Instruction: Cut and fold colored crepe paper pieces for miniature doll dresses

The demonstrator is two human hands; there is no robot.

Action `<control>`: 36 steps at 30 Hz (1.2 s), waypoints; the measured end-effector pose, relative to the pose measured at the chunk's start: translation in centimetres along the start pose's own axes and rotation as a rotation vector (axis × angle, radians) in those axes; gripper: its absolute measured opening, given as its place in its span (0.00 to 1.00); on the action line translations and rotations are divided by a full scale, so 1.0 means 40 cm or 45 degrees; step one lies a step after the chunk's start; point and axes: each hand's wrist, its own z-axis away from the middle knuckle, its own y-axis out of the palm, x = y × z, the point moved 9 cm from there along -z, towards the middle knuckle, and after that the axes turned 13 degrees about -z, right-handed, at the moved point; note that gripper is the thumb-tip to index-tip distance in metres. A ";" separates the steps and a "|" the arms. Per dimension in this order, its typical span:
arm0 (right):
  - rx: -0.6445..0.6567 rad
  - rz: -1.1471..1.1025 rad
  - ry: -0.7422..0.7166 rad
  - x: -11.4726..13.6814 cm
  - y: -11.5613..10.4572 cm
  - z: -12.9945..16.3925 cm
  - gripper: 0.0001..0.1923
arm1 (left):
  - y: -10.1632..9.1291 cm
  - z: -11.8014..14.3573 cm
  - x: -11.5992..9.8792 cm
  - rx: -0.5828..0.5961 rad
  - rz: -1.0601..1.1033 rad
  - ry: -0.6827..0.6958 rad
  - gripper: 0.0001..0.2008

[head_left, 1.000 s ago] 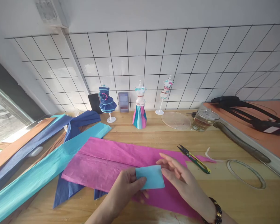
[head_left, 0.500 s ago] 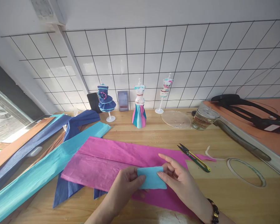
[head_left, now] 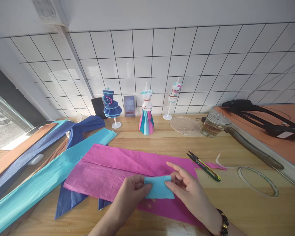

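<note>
White tiled wall (head_left: 162, 67) behind wooden tabletop (head_left: 250, 213); both hands (head_left: 131, 195) (head_left: 193, 193) pinch small light-blue sheet (head_left: 159, 190).

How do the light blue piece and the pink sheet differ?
Size: the light blue piece is far smaller than the pink sheet. Position: the light blue piece is held by the left hand and right hand; the pink sheet lies on the table. Both look thin.

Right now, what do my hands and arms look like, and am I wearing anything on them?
Your left hand and right hand wear no gloves, and no sleeves show. Around the right wrist is a bracelet of round, dark beads with some gold-coloured ones; the left wrist shows nothing worn.
</note>
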 end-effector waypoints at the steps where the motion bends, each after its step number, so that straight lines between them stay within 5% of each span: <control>1: 0.000 0.000 -0.004 0.000 0.000 0.000 0.26 | 0.000 0.001 -0.001 0.003 -0.014 -0.008 0.18; 36: -0.011 0.072 0.003 -0.006 -0.004 0.000 0.26 | -0.015 -0.004 -0.006 -0.054 -0.028 0.036 0.16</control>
